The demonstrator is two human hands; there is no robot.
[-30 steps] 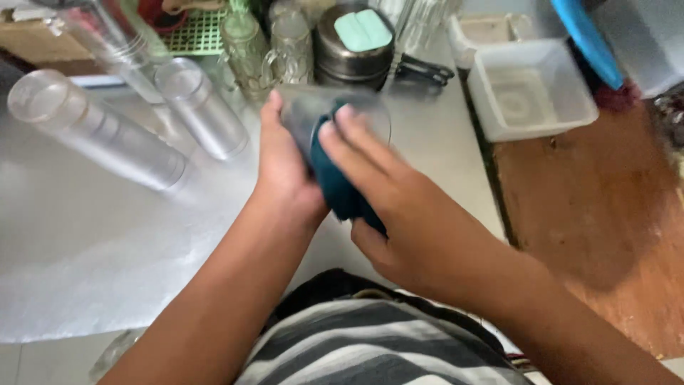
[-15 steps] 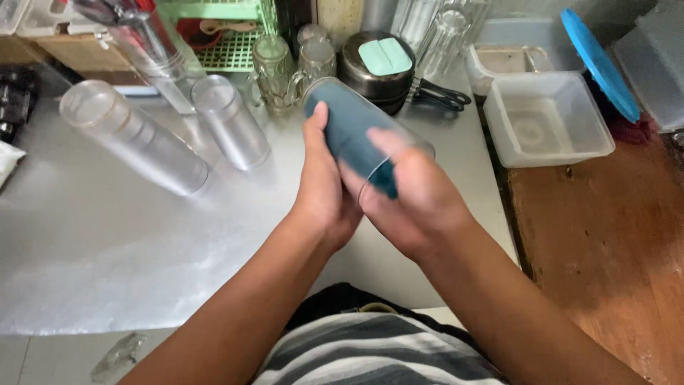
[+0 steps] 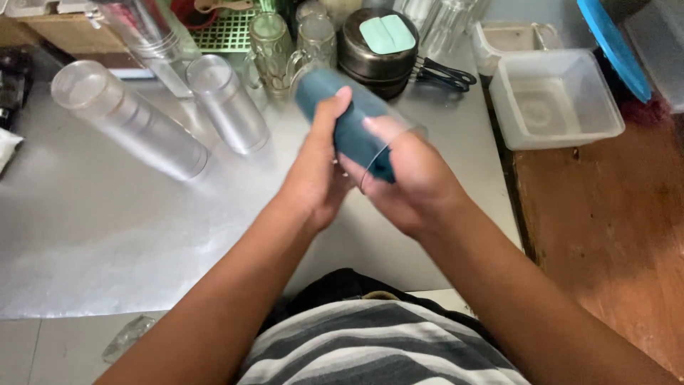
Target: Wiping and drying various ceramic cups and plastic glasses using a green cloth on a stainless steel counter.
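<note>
Two hands meet above the middle of the table, both closed around one clear tumbler with a dark teal cloth stuffed inside it; the left hand wraps the glass wall from the left, thumb up along its side; the right hand has its grip closed over the rim at the near end, fingers seemingly pressing the cloth into the mouth, though blur hides the fingertips. The tumbler is held tilted, base pointing far and left, clear of the surface.

Far left lie two tall plastic cups on their sides, just beside each other; behind the hands stand glass mugs and a round dark pot with a pale green pad on top; far right sit empty clear tubs next to a blue lid.

To wipe well, I judge the left hand should hold firm without squeezing the thin wall, while the right turns the cloth fully round, reaching the base; keeping the glass low over the table limits harm from a slip.
</note>
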